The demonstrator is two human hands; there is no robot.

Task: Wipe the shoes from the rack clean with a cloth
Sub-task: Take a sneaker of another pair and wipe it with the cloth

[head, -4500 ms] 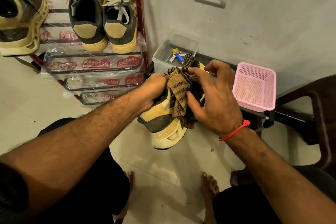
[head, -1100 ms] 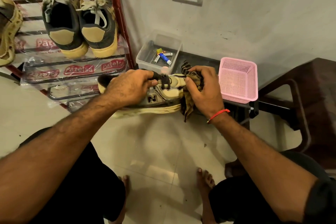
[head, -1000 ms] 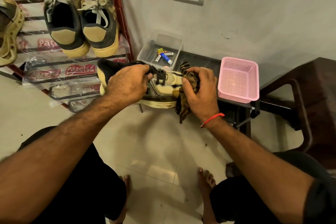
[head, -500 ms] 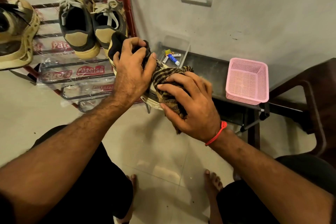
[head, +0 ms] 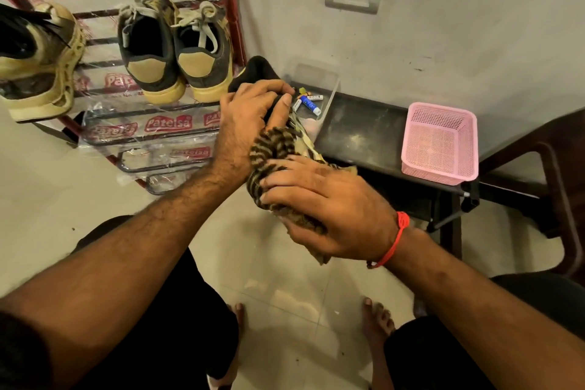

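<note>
My left hand (head: 250,117) grips a cream and black shoe (head: 258,71) at its collar, holding it in the air in front of me. Most of the shoe is hidden under my hands and a brown striped cloth (head: 273,152). My right hand (head: 329,203) lies over the cloth and holds it against the shoe, thumb curled underneath. The red metal shoe rack (head: 226,9) stands at the left. On it sit a dark pair of sneakers (head: 171,51) with tan heels and one cream shoe (head: 34,63).
A low black table (head: 364,133) stands by the wall with a clear box (head: 316,89) of small tubes and a pink mesh basket (head: 440,142). A dark brown chair (head: 557,168) is at the right. My bare feet (head: 376,320) rest on the tiled floor.
The shoe has been turned from lying sideways to pointing heel-up and away. My right hand slid with the cloth down over its toe end, towards me.
</note>
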